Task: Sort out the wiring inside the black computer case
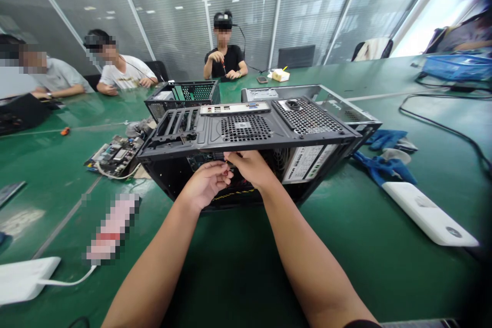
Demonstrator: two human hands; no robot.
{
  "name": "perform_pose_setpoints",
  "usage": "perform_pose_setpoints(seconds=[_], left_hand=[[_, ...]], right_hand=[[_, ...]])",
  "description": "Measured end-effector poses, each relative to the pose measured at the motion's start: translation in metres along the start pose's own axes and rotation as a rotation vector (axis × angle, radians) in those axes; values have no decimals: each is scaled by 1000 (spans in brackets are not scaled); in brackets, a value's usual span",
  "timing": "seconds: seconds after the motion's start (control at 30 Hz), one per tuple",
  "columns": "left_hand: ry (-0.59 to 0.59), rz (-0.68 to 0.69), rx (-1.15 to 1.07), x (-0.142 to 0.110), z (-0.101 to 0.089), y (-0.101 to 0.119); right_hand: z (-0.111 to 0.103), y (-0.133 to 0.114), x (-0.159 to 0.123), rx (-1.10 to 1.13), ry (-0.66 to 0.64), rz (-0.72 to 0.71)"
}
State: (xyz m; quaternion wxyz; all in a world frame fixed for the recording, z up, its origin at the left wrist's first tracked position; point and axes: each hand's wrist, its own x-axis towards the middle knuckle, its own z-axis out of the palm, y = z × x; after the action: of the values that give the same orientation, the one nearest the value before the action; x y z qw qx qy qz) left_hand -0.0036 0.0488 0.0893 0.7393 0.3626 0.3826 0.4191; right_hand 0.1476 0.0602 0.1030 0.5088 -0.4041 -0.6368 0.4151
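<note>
A black computer case point(249, 138) lies in front of me with its rear panel facing up and its near side open. Just inside that open side, my left hand point(209, 182) is closed, its thumb and fingers pinching a thin cable with a small red part. Close beside it, my right hand point(249, 164) reaches in under the case's edge, fingers curled and pinched; what they hold is hidden. The power supply point(307, 164), with a white label, sits to the right of my hands. Dark parts and cables behind my fingers are hard to make out.
A bare motherboard point(119, 154) lies left of the case. Two more open cases stand behind. To the right are blue gloves point(392, 159) and a white power bank point(430, 212); a black cable point(442, 123) crosses the table. Several people sit around the green table point(346, 271).
</note>
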Motion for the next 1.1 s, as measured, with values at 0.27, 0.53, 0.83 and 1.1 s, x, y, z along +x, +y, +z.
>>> perform_pose_setpoints(seconds=[0.27,0.53,0.83,1.1], left_hand=[[16,61,62,-1,5,-1],[245,495,607,-1,4,-7],[151,384,483,-2,4,-3],[31,225,338,-1,-6,0]], right_hand=[[0,1,0,-17,14,2],[4,1,2,-139,48,-24],[4,2,1,-27,-29,47],[3,5,1,-24,-17,75]])
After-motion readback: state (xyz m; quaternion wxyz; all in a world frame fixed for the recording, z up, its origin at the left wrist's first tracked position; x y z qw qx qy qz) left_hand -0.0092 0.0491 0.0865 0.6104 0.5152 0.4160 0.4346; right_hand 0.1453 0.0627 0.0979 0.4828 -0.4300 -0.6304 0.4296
